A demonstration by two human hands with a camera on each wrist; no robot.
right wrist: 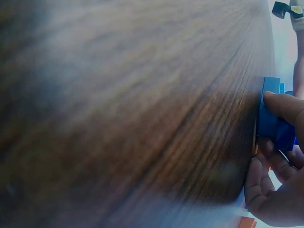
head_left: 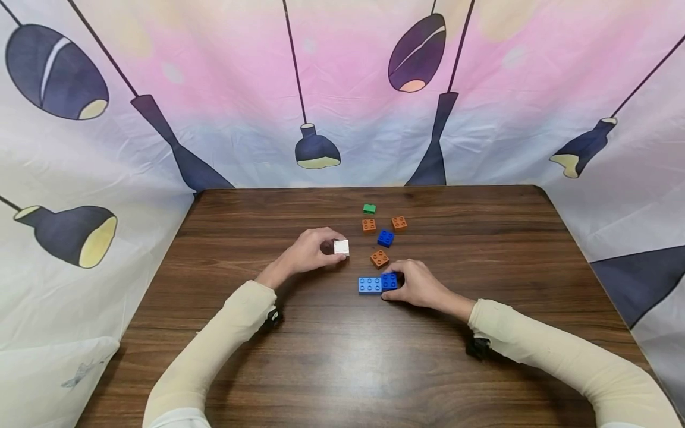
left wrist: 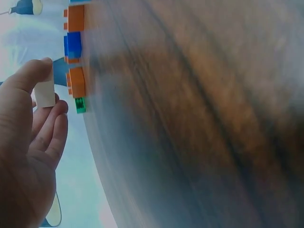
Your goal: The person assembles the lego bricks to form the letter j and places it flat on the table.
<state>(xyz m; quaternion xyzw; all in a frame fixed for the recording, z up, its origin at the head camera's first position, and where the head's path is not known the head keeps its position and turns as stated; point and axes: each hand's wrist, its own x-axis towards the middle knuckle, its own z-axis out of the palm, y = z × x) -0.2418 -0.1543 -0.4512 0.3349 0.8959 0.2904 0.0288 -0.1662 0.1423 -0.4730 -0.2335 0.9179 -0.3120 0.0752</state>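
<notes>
My left hand [head_left: 313, 249] pinches a white brick [head_left: 341, 248] between thumb and fingers; the left wrist view shows this white brick [left wrist: 45, 93] held off the tabletop. With thumb and fingertips, my right hand [head_left: 420, 284] grips a dark blue brick [head_left: 389, 280] at the right end of a longer light blue brick [head_left: 369, 285]. In the right wrist view the light blue brick [right wrist: 270, 116] is against the table, with the dark blue brick [right wrist: 286, 135] on its studded side, partly hidden by the thumb.
Beyond the hands lie loose bricks: a green one [head_left: 369, 208], orange ones [head_left: 368, 225] [head_left: 399, 223] [head_left: 379, 258] and another dark blue one [head_left: 385, 238]. All are on the dark wooden table [head_left: 342, 368]. A printed cloth [head_left: 241, 77] hangs behind the table's far edge.
</notes>
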